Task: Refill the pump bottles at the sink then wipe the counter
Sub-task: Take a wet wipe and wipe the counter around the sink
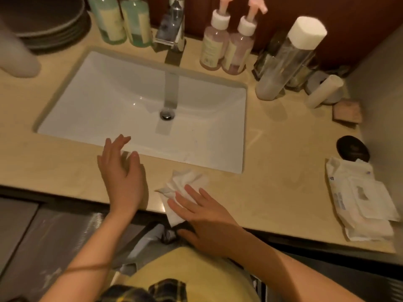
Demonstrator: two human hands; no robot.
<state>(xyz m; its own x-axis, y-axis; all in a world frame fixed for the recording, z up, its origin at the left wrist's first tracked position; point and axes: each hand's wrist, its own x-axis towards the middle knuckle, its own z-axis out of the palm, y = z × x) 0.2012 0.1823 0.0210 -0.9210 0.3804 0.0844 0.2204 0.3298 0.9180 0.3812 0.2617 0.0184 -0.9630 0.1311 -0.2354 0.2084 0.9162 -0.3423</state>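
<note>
A beige stone counter (272,182) runs under warm, dim light, with a white rectangular basin (109,94) sunk into it and a chrome tap (172,29) at the back. The right hand (205,216) lies flat with straight fingers on a crumpled white wipe (185,182). It presses rather than grips, which I take to be the way to drag the wipe across the stone. The wipe sits under those fingertips at the counter's front edge, and one corner hangs over the lip below the palm.

Just to the side, the left hand (122,171) is spread and holds nothing. Its fingertips reach over the basin's near rim, but I cannot tell whether it touches the counter. It looks parked to steady the person or to stay out of the wiping path.

Well beyond both hands, two pink-tinted pump bottles (216,46) stand upright beside the tap and two green-filled pump bottles (109,22) on its other side. All have their pumps on and are pushed back to the wall, so the refilling appears finished and the wiping is under way. A flat white pack of wipes (359,203) lies far out past the right hand.
</note>
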